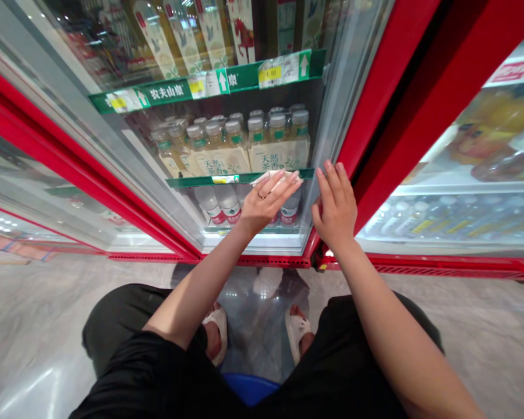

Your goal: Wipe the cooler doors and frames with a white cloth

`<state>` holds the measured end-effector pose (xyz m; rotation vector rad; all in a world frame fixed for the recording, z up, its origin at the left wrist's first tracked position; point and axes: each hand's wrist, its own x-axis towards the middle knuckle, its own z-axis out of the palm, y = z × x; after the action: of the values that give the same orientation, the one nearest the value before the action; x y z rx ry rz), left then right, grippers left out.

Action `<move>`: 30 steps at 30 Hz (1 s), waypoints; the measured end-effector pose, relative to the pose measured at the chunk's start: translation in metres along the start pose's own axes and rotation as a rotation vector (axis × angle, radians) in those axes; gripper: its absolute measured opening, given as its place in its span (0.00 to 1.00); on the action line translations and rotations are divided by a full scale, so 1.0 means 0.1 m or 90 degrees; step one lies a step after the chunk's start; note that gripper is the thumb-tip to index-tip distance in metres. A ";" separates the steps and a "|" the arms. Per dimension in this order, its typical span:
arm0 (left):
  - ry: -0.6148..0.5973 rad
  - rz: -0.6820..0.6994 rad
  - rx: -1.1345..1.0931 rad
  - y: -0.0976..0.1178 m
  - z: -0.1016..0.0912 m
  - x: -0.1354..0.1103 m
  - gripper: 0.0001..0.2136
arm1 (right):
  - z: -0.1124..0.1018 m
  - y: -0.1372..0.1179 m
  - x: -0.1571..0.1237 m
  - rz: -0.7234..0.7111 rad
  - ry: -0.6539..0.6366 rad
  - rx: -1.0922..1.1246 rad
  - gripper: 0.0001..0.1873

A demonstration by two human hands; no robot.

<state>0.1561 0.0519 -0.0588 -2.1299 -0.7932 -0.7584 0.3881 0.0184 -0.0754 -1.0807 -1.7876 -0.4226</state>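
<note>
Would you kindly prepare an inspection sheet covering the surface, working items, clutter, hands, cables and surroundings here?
Surface: upright glass door with a grey door frame, on a red cooler.
Working items: one white cloth or tissue, against the glass.
Clutter: a blue object at the bottom of the view, mostly hidden.
Hands: left hand, ringed, lies flat over the cloth; right hand is at the frame on the door's right side, fingers extended, exact contact unclear.
Cables: nothing seen.
Surroundings: bottled drinks behind the glass; another cooler to the right; grey floor below.
</note>
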 end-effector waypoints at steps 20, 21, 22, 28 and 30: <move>0.102 -0.040 0.107 0.14 0.06 0.45 0.29 | 0.04 0.11 0.00 -0.024 0.098 -0.011 0.45; 0.104 -0.037 0.111 0.15 0.08 0.43 0.29 | 0.05 0.11 0.00 -0.020 0.100 0.000 0.45; 0.098 -0.027 0.112 0.16 0.09 0.41 0.28 | 0.07 0.12 0.00 -0.017 0.104 0.013 0.44; -0.020 0.047 0.093 0.12 -0.01 0.33 0.30 | 0.22 0.16 -0.02 0.027 0.121 0.036 0.39; -0.009 0.031 0.082 0.12 -0.02 0.39 0.31 | 0.25 0.16 -0.03 0.044 0.124 0.036 0.39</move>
<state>0.1891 0.0556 -0.0348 -2.0340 -0.7729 -0.6500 0.3878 0.0429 -0.0929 -1.0234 -1.5768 -0.4186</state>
